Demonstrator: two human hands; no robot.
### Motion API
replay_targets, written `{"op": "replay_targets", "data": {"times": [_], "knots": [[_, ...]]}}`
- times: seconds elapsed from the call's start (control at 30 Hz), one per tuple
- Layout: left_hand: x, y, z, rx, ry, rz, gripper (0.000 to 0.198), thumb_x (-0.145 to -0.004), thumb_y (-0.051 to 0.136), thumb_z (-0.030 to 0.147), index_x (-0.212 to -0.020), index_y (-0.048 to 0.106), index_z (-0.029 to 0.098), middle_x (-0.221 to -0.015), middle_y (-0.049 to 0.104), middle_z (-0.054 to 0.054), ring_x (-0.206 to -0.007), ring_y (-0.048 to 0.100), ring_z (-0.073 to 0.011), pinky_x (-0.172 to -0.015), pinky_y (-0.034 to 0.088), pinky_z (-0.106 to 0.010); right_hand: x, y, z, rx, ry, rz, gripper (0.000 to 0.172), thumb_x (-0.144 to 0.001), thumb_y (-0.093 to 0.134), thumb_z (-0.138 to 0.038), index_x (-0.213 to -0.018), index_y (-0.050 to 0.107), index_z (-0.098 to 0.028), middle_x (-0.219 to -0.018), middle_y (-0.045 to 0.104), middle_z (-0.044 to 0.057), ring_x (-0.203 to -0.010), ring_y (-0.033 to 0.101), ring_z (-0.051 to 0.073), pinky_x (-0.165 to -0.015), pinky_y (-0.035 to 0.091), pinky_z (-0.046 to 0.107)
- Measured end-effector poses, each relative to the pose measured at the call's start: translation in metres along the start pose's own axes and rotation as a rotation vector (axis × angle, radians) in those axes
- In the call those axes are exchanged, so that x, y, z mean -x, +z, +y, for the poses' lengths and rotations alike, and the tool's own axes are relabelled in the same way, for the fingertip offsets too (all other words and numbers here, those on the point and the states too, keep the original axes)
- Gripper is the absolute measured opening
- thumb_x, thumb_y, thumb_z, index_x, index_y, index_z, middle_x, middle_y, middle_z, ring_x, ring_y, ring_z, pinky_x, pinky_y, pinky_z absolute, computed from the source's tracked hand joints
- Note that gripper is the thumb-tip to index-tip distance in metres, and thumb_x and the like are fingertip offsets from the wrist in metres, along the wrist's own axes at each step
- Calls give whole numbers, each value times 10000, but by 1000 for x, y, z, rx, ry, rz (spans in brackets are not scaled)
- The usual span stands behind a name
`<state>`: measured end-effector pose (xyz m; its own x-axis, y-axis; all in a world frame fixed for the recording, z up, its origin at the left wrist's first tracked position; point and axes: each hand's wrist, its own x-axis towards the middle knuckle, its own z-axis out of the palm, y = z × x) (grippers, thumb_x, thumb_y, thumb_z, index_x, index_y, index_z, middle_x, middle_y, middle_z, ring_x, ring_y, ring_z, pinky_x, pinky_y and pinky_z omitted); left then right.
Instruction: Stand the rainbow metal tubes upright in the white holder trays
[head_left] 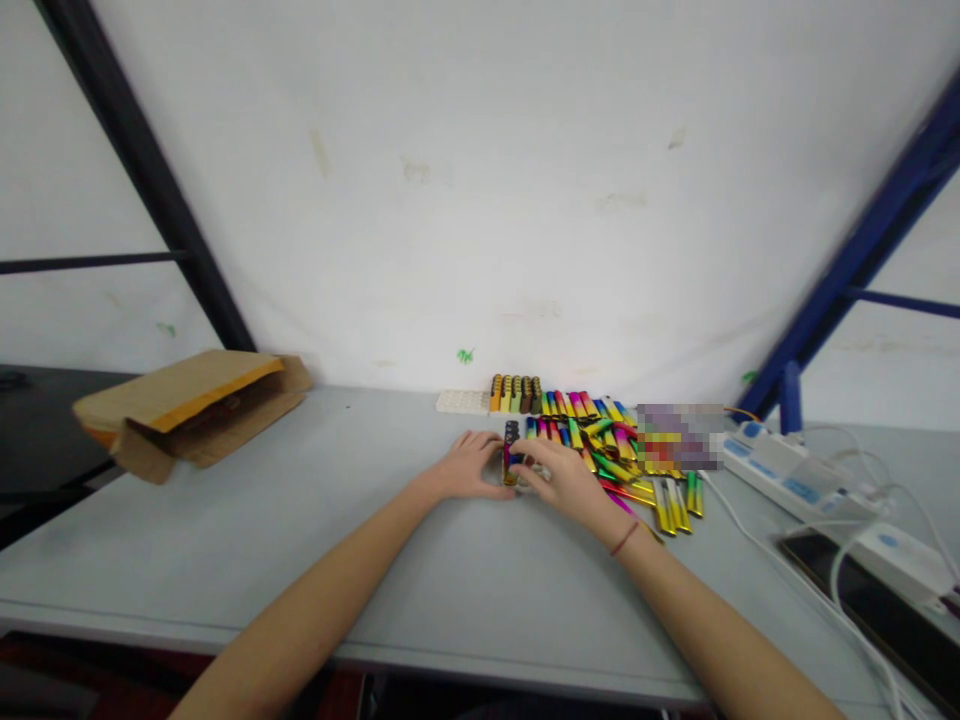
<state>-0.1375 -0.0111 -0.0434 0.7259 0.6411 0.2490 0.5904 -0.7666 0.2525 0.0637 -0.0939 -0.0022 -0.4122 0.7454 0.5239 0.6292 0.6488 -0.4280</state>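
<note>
On the bench [427, 590], my left hand [471, 466] curves with thumb and fingers wide apart, probably steadying the dark-topped row [511, 432], which sits between both hands. My right hand [556, 474] bends over its other side; whether those fingers grip anything, I can't tell. Loose shiny tubes [611, 440] lie rightward, seemingly for easy reach; upright tubes [516, 394] stand beyond.

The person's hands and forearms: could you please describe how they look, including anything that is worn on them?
The left hand and right hand wear no gloves. No sleeve shows on the left forearm or right forearm. A thin reddish band circles the right wrist. Rings or nail details are too small to tell.
</note>
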Motion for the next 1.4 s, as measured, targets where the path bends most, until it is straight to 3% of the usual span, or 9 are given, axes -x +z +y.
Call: {"op": "replay_targets", "data": {"times": [0.23,0.37,0.47,0.53,0.63,0.8,1.07,1.23,1.4], "knots": [[0,0,0,2,4,0,789,-696,693,662,-1292,502,180,-1336,503,-147,-1251,445,-343,-1098,274,-505,-4,-14,-1,-54,-24,-64,287,-916,501,-265,-1168,637,-238,-1102,634,83,-904,612,182,-811,475,312],[0,-2,0,-11,18,-4,796,-706,668,691,-1280,515,162,-1328,507,-154,-1237,455,-338,-1092,288,-485,-6,-47,13,37,236,-37,295,-889,471,-246,-1129,627,-174,-870,669,58,-693,586,160,-639,439,274],[0,-2,0,-15,14,-8,799,-698,671,699,-1267,526,157,-1322,509,-158,-1227,463,-341,-1097,279,-490,-1,-72,22,206,422,-223,170,-818,532,-248,-741,655,-160,-667,639,46,-593,556,162,-566,384,269],[0,-2,0,-18,11,-14,805,-698,671,698,-1271,521,153,-1325,506,-163,-1229,461,-340,-1098,277,-491,6,-79,25,252,595,-422,266,-767,585,-274,-522,569,-174,-523,586,50,-481,520,158,-514,362,278],[0,-1,-1,-18,8,-13,811,-694,671,704,-1271,519,155,-1324,505,-164,-1223,462,-340,-1096,281,-493,13,-72,23,257,781,-577,305,-716,627,-263,-439,525,-187,-441,551,65,-415,517,169,-485,363,288],[0,-1,-3,-9,19,-10,807,-703,656,710,-1277,513,162,-1321,508,-157,-1224,460,-344,-1100,269,-504,14,-52,28,391,671,-441,194,-611,708,-287,-506,580,-185,-513,596,74,-506,576,198,-489,361,274],[-1,1,-4,2,10,-1,823,-686,654,725,-1275,512,169,-1327,505,-158,-1224,462,-352,-1097,274,-513,14,-66,31,-19,590,-549,186,-680,607,-256,-511,582,-184,-449,564,-3,-403,510,125,-445,339,227],[-1,1,-3,-11,2,-5,830,-683,661,723,-1275,512,161,-1329,503,-162,-1225,460,-351,-1092,280,-512,6,-70,30,-130,436,-346,221,-799,535,-315,-650,620,-177,-582,583,-7,-535,511,128,-522,361,232],[-1,-2,-2,-7,17,-7,808,-694,660,711,-1262,526,153,-1314,514,-163,-1206,474,-348,-1073,311,-496,2,-58,34,-300,479,-108,306,-855,507,-478,-790,565,-185,-737,584,-4,-633,530,132,-562,407,238]]}}
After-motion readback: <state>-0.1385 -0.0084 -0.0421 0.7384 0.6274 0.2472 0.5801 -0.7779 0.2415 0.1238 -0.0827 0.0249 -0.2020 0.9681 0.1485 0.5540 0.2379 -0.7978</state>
